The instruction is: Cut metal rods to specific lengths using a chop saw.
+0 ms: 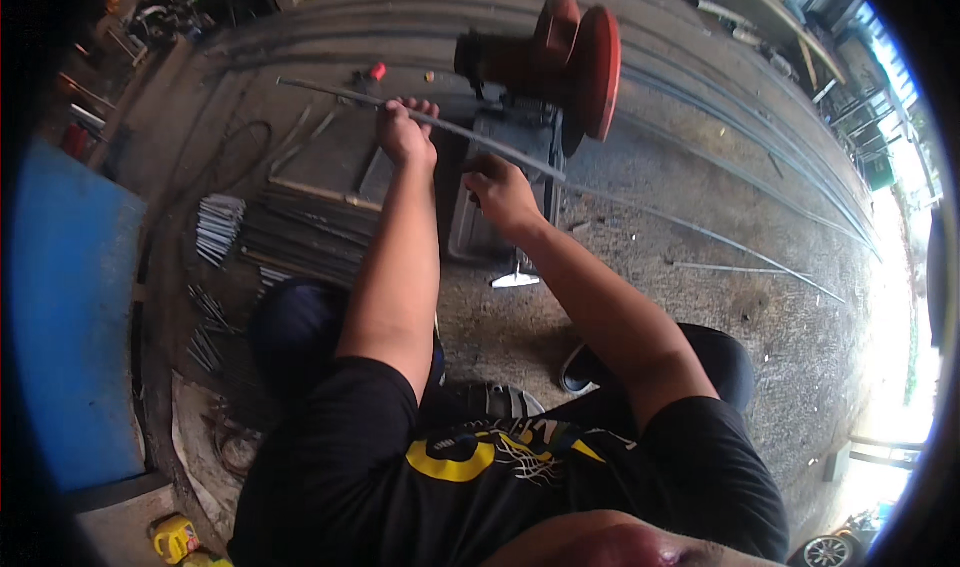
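My left hand (408, 141) loosely grasps long metal rod (520, 157); right hand (505, 197) curled, grip I cannot tell. Short rods (218, 229) piled, apparently finished; long rod apparently pending.

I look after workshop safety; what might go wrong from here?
The bare right hand is near the red saw; it might get hurt if the saw starts. The metal bar extends past the left hand and could tip. Short rods on the floor might roll underfoot.
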A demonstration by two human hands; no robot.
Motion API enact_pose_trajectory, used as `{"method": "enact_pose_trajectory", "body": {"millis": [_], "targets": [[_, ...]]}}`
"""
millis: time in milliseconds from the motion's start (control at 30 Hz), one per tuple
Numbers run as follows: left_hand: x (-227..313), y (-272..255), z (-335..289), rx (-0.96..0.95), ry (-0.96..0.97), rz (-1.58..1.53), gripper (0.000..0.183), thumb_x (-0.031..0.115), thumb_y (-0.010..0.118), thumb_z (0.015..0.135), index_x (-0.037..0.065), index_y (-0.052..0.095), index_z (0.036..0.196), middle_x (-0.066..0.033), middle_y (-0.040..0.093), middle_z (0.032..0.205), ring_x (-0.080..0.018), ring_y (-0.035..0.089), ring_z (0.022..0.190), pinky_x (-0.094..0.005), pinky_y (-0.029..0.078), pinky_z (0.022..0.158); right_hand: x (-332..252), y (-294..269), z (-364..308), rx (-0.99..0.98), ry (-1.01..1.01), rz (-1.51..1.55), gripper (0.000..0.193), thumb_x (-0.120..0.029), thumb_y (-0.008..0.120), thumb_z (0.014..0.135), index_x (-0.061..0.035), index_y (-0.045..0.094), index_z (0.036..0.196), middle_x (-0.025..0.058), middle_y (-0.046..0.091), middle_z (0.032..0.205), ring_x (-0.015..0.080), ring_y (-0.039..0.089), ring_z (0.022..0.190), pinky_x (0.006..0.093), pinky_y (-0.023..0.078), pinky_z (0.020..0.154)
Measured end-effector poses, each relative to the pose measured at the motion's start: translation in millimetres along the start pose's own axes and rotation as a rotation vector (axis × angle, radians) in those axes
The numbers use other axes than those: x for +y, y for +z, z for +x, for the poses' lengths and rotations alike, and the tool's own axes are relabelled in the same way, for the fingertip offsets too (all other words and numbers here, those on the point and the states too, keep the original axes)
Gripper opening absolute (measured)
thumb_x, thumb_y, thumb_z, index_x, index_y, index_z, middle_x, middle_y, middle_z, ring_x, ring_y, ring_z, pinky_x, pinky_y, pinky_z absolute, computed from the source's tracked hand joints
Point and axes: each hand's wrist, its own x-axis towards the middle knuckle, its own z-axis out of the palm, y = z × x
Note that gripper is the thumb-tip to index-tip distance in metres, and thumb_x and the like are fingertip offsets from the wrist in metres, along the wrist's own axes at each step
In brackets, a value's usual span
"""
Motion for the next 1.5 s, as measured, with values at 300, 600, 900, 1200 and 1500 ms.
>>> {"method": "enact_pose_trajectory", "body": {"millis": [300,600,900,1200,1500], "targets": [[60,113,-105,-0.862,0.028,0.646,0.015,0.016,0.047,0.095,0.005,0.054,0.099,-0.0040,0.053,0.081,-0.0127,0.057,0.074,-0.0307,0.054,0.070,-99,-91,-42,0.130,-0.399,-0.708,0.035,-0.019,0.057,0.082,-0.0040,0.056,0.113,0.0250,0.059,0.101,0.0379,0.057,0.098,0.0422,0.046,0.082],[94,113,-189,-1.248,-0.238,0.681,0.016,0.010,0.042,0.095,0.003,0.054,0.103,-0.0041,0.050,0.089,-0.0123,0.054,0.085,-0.0331,0.052,0.081,-90,-97,-101,-0.258,-0.192,-0.016,0.030,-0.011,0.055,0.087,-0.0060,0.053,0.116,0.0116,0.056,0.106,0.0247,0.055,0.103,0.0347,0.042,0.089],[77,130,-206,-1.471,0.145,0.753,0.017,0.008,0.048,0.093,0.001,0.054,0.107,-0.0030,0.054,0.090,-0.0106,0.056,0.085,-0.0274,0.048,0.078,-77,-123,-120,-0.111,0.025,-0.006,0.030,-0.016,0.072,0.076,-0.0001,0.058,0.096,0.0051,0.063,0.079,0.0159,0.060,0.078,0.0319,0.048,0.072],[70,124,-207,-1.255,-0.279,0.622,0.019,0.001,0.048,0.090,0.000,0.053,0.108,-0.0070,0.057,0.088,-0.0148,0.059,0.083,-0.0293,0.050,0.079,-83,-120,-122,-0.094,0.042,-0.309,0.046,-0.030,0.072,0.076,0.0021,0.055,0.103,0.0129,0.064,0.088,0.0220,0.063,0.086,0.0347,0.048,0.077],[84,119,-213,-1.163,-0.455,0.356,0.025,-0.002,0.042,0.090,0.002,0.051,0.112,-0.0076,0.059,0.093,-0.0186,0.060,0.090,-0.0307,0.050,0.082,-86,-121,-121,-0.308,0.033,0.591,0.055,-0.047,0.043,0.093,0.0033,0.050,0.112,0.0115,0.059,0.096,0.0220,0.058,0.092,0.0366,0.046,0.084]]}}
